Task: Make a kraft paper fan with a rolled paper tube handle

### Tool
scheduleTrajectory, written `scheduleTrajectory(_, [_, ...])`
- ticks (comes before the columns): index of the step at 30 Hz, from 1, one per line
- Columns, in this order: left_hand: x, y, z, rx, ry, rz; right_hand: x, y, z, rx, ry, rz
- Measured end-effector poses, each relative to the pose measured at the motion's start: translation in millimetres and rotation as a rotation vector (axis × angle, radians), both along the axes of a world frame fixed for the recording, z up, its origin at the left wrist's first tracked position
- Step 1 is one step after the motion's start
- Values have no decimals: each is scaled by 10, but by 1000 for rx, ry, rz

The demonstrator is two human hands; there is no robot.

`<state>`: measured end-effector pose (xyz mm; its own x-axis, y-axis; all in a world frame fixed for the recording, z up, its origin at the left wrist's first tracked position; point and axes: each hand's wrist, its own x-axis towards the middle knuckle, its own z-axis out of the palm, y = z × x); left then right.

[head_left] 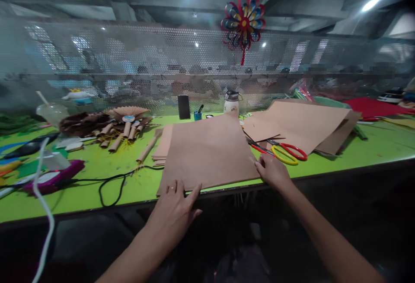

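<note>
A large sheet of brown kraft paper [207,153] lies at the front edge of the green table. My left hand [177,203] rests on its near left corner, the fingers spread over the paper and the thumb apart below the edge. At the sheet's right edge my right hand [272,170] is closed, thumb and curled fingers pinching the border. Just beyond the right hand are scissors with red handles [296,150] and a pair with yellow handles [285,155]. A stack of smaller brown paper pieces [164,144] shows under the sheet's left side.
Rolled paper tubes [125,134] with a pleated fan [128,114] lie at left, near a black cable [119,188] and a purple power strip [61,177]. More kraft sheets [298,121] are at right. A bottle [231,101] and a blue jar [197,115] stand behind.
</note>
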<state>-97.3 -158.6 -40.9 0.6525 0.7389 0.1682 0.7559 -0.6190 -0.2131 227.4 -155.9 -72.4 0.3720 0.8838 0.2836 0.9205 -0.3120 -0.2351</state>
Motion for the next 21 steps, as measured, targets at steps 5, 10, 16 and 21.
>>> scheduleTrajectory(5, [42, 2, -21, -13, -36, -42, -43, -26, -24, 44, -51, 10])
scheduleTrajectory(10, [136, -19, -1, -53, -17, -147, -108, -39, 115, 178, -325, 163])
scheduleTrajectory(16, [213, -77, 48, -33, -33, -175, -662, -185, 291, 188, -259, 733])
scheduleTrajectory(21, [219, -68, -40, -4, -18, -183, -1197, -411, 88, 206, -199, 871])
